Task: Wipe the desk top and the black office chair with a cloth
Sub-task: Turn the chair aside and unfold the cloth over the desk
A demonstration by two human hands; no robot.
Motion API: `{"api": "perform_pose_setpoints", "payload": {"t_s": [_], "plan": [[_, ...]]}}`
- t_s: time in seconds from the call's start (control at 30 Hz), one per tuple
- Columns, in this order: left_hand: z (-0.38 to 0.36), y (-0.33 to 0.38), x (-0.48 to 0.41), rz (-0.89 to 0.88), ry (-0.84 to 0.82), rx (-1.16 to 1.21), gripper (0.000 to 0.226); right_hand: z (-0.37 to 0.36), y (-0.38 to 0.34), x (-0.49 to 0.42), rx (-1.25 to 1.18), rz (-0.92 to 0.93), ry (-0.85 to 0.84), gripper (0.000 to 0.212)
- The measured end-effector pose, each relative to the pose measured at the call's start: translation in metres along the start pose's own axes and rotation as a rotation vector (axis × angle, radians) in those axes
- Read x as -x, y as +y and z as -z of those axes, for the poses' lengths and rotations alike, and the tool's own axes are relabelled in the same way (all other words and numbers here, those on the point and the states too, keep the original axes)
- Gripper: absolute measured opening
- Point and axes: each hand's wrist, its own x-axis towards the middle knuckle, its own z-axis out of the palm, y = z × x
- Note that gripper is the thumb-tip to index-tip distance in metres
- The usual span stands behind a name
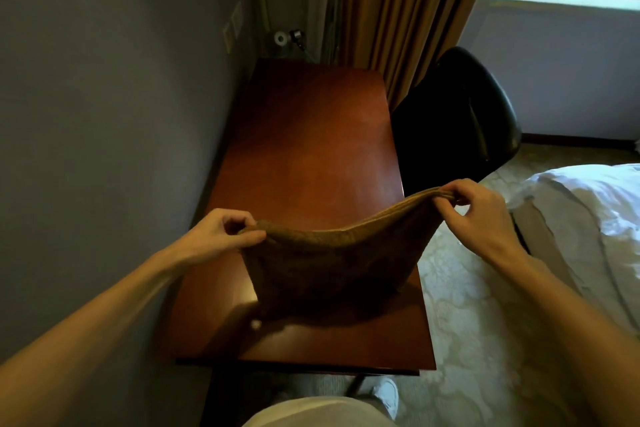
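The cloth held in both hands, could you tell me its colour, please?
The cloth is brown, best seen in the head view.
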Motion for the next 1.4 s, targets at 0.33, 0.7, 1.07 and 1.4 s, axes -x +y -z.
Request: {"api": "perform_pose_setpoints", "payload": {"t_s": [0.33,0.7,1.07,1.4], "plan": [[0.016,0.011,-0.030,-0.261,0.668,0.161,0.012,0.030,0.002,-0.006,0.387,0.379,-0.027,0.050],[0.027,0.004,-0.027,-0.174,0.693,0.069,0.017,0.008,-0.011,-0.007,0.388,0.400,0.079,0.049],[0.088,0.014,-0.057,-0.048,0.774,0.043,0.010,-0.034,-0.044,-0.043,-0.297,-0.183,0.023,0.014],[0.113,0.014,-0.042,-0.036,0.670,-0.006,0.007,-0.044,-0.050,-0.057,-0.332,-0.206,0.009,0.016]]}}
